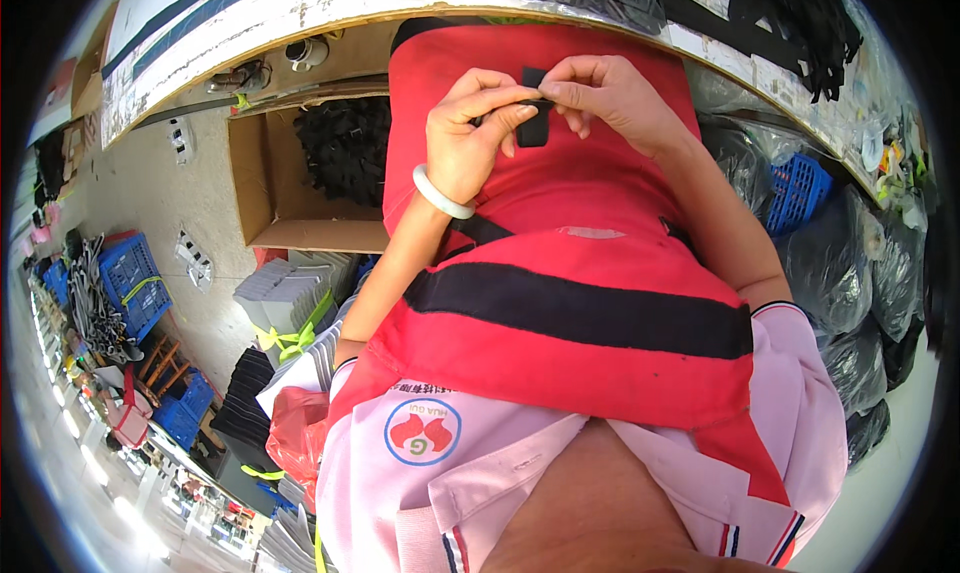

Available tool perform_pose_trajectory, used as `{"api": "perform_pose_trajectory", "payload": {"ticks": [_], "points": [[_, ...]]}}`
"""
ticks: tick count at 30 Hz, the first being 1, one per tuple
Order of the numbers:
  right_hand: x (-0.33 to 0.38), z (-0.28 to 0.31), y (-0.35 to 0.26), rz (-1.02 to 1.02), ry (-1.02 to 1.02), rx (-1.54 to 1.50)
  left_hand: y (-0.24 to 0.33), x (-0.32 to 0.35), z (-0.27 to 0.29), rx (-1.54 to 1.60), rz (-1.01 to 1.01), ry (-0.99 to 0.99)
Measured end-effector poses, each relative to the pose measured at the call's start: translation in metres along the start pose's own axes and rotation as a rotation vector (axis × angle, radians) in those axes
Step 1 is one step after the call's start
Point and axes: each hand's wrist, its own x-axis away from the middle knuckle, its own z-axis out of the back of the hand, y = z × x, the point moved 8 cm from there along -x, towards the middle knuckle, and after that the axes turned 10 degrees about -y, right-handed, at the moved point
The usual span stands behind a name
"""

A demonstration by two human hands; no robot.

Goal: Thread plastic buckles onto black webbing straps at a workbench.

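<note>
A short black strap (534, 131), which looks like webbing, is held up over my lap with its lower end hanging down. My left hand (470, 133), with a pale bangle (440, 195) on its wrist, pinches the strap's left side between thumb and fingers. From the right, my right hand (608, 98) pinches it near the upper part, its fingertips almost meeting those of the left. Part of the strap is hidden behind the fingers. Beneath both hands lies my red apron (600, 188), spread over my lap.
A worn white table (270, 38) edges the far side, with black straps (740, 23) on it. An open cardboard box (310, 235) of black pieces stands to the left. Stacked grey pieces (285, 298) sit nearer. Black plastic bags (825, 258) and a blue basket (797, 193) crowd the right.
</note>
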Motion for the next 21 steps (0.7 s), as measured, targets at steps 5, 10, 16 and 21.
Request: {"api": "perform_pose_trajectory", "payload": {"ticks": [5,10,16,21], "points": [[0.005,0.008,-0.023,0.31,0.187,0.196,0.008,0.001,-0.002,-0.018,-0.033,-0.042],[0.003,0.006,-0.019,0.244,0.155,0.039,0.013,0.003,-0.003,-0.06,-0.039,-0.064],[-0.012,-0.019,0.008,0.24,0.109,0.072,0.029,0.028,0.012,-0.093,0.226,-0.137],[0.006,-0.039,-0.008,0.175,-0.086,0.384,0.014,0.093,0.108,0.02,0.433,-0.116]]}}
